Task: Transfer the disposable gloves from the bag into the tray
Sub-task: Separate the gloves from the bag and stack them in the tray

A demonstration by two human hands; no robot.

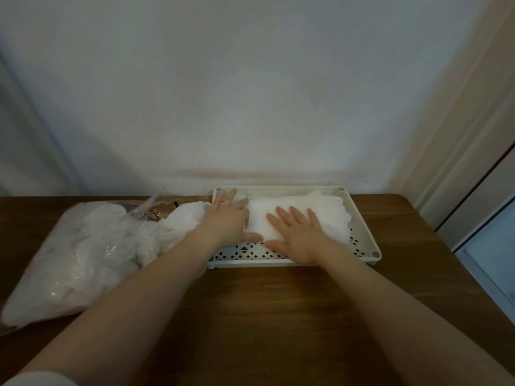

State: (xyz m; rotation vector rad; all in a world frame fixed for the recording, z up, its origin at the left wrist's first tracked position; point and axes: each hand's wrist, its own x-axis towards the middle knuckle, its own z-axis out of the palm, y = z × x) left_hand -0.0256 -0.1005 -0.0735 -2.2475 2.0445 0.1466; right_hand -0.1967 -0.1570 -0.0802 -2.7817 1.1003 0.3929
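Observation:
A cream perforated tray (365, 235) stands at the back of the wooden table, against the wall. A stack of white disposable gloves (326, 213) lies flat inside it. My right hand (298, 232) presses on the stack with straight, spread fingers. My left hand (231, 218) lies flat on the stack's left end at the tray's left rim, fingers straight. Left of the tray a clear plastic bag (69, 257) full of more gloves lies on its side, and a bunch of gloves (186, 218) spills from its mouth toward the tray.
The brown wooden table (264, 316) runs from the near edge to a white wall (250, 93). A door frame and a pale panel (487, 232) stand past the table's right edge. Bare wood lies in front of the tray.

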